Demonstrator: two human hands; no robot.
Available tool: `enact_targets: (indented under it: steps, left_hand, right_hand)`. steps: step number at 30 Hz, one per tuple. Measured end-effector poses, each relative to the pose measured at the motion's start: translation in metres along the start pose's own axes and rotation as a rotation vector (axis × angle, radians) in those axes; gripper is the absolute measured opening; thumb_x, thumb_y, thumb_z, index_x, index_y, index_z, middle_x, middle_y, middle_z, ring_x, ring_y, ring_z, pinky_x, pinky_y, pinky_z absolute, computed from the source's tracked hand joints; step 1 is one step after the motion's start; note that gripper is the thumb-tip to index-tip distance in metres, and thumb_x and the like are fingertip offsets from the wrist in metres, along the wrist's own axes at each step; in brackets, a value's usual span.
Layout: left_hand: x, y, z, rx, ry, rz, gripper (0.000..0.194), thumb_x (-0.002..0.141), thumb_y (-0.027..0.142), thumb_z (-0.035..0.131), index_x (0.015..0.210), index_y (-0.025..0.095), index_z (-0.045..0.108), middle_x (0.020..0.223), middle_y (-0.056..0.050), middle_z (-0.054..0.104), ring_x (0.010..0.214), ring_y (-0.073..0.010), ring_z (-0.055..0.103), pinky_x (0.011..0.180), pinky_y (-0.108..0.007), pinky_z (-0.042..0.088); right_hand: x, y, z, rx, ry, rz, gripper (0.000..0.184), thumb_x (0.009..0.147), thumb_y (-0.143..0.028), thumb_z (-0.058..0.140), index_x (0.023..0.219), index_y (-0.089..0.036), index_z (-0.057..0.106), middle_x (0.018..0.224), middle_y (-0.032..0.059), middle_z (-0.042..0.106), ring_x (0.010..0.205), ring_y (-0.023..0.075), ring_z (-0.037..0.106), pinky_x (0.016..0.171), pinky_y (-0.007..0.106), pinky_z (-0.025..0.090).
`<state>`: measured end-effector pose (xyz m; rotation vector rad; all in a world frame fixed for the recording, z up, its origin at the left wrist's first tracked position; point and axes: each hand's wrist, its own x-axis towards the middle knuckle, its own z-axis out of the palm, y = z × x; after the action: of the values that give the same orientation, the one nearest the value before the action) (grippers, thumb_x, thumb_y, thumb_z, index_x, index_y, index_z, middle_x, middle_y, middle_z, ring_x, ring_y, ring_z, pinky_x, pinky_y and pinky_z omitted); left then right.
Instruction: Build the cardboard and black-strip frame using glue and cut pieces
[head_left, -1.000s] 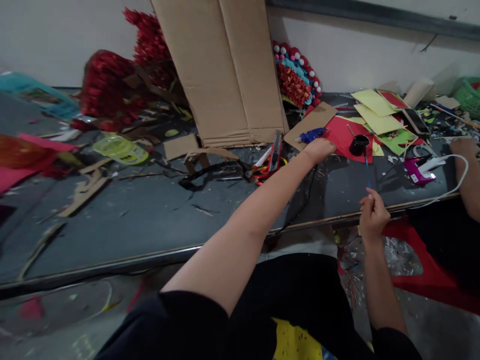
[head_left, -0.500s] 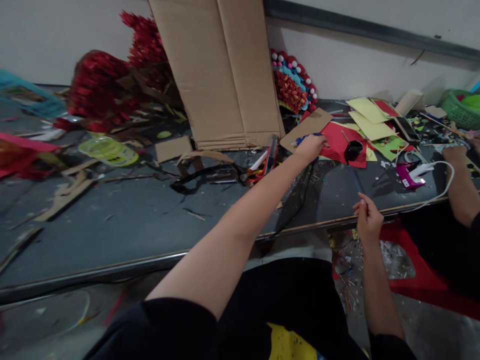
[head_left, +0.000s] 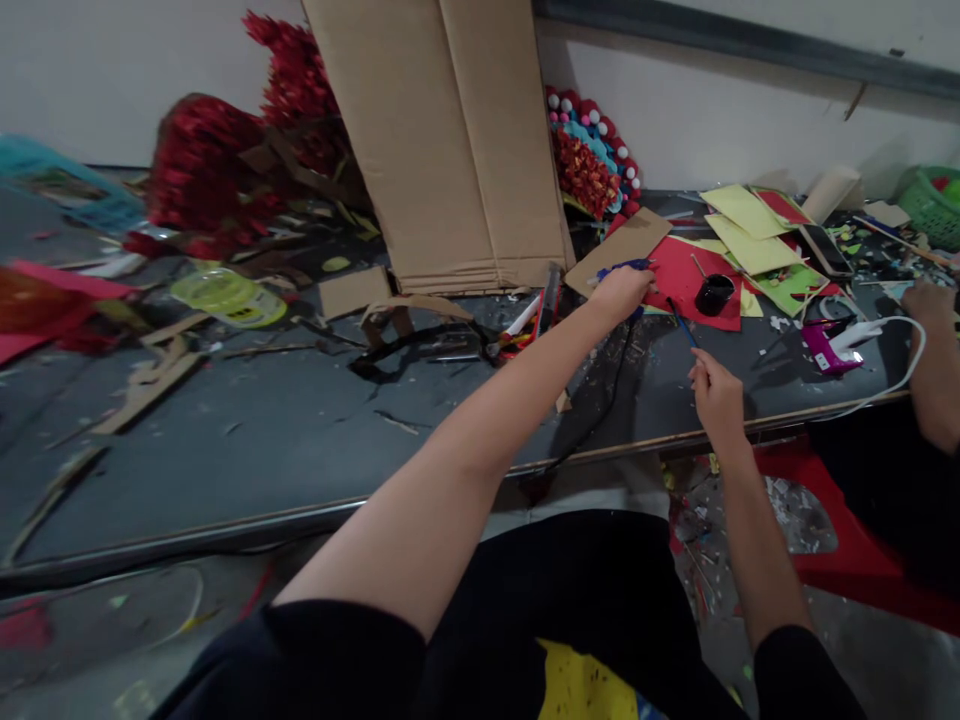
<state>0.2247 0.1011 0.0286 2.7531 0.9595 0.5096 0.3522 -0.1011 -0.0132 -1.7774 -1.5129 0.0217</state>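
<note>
My right hand (head_left: 718, 395) is closed round the blue handle of a paintbrush (head_left: 685, 325). The dark tip of the brush points up and left, over the near edge of a red sheet (head_left: 679, 262). On that sheet, right of the tip, stands a small black pot (head_left: 714, 294) with a thin stick leaning out of it. My left hand (head_left: 626, 290) reaches across the table with curled fingers on a blue tool (head_left: 630, 266) that looks like a glue gun. The hand covers most of it, and a black cord (head_left: 619, 375) hangs down from there.
Tall cardboard (head_left: 465, 150) leans at the wall. A cutter (head_left: 550, 298), yellow bottle (head_left: 232, 298), cardboard scraps (head_left: 154, 390) and red decorations (head_left: 206, 165) lie leftward. To the right are yellow sheets (head_left: 754, 240), a phone (head_left: 825, 250), a purple power strip (head_left: 829, 348) and another person's hand (head_left: 930, 305).
My right hand has moved left and up with the paintbrush, so its tip is now left of the black pot. My left hand stays at the blue tool. The view has shifted slightly.
</note>
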Motion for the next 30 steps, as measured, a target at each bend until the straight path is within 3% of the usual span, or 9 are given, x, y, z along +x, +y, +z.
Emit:
enact_targets:
  steps: [7, 16, 23, 30]
  left_hand:
    - [0.002, 0.011, 0.006, 0.040, -0.056, 0.011, 0.027, 0.091, 0.017, 0.042, 0.099, 0.010, 0.066, 0.093, -0.014, 0.072, 0.092, -0.0167, 0.067, 0.082, -0.024, 0.048]
    - [0.002, 0.014, 0.010, 0.087, -0.099, 0.037, 0.028, 0.092, 0.020, 0.040, 0.100, 0.010, 0.066, 0.093, -0.016, 0.071, 0.091, -0.0225, 0.068, 0.079, -0.032, 0.049]
    - [0.000, 0.017, 0.008, 0.115, -0.132, 0.064, 0.026, 0.090, 0.014, 0.041, 0.101, 0.010, 0.065, 0.097, -0.014, 0.071, 0.091, -0.0192, 0.067, 0.080, -0.029, 0.049]
    - [0.000, 0.025, 0.000, 0.322, -0.191, 0.197, 0.030, 0.087, 0.006, 0.038, 0.103, 0.008, 0.064, 0.093, -0.017, 0.071, 0.091, -0.0232, 0.068, 0.075, -0.031, 0.048]
  right_hand:
    - [0.000, -0.003, -0.002, 0.011, -0.022, 0.015, 0.038, 0.091, -0.031, 0.035, 0.108, -0.015, 0.064, 0.075, 0.0065, 0.069, 0.061, 0.0156, 0.063, 0.069, 0.030, 0.051]
    - [0.000, -0.002, 0.000, -0.004, -0.025, 0.004, 0.037, 0.091, -0.030, 0.035, 0.108, -0.016, 0.065, 0.075, 0.0062, 0.069, 0.063, 0.0162, 0.064, 0.071, 0.031, 0.052]
    - [-0.001, -0.004, -0.001, -0.020, -0.030, 0.002, 0.038, 0.090, -0.028, 0.035, 0.109, -0.014, 0.065, 0.077, 0.0081, 0.070, 0.065, 0.0174, 0.065, 0.072, 0.032, 0.052]
    - [-0.001, -0.006, -0.002, -0.020, -0.020, 0.003, 0.038, 0.090, -0.028, 0.035, 0.108, -0.014, 0.065, 0.076, 0.0087, 0.070, 0.067, 0.0186, 0.066, 0.073, 0.033, 0.052]
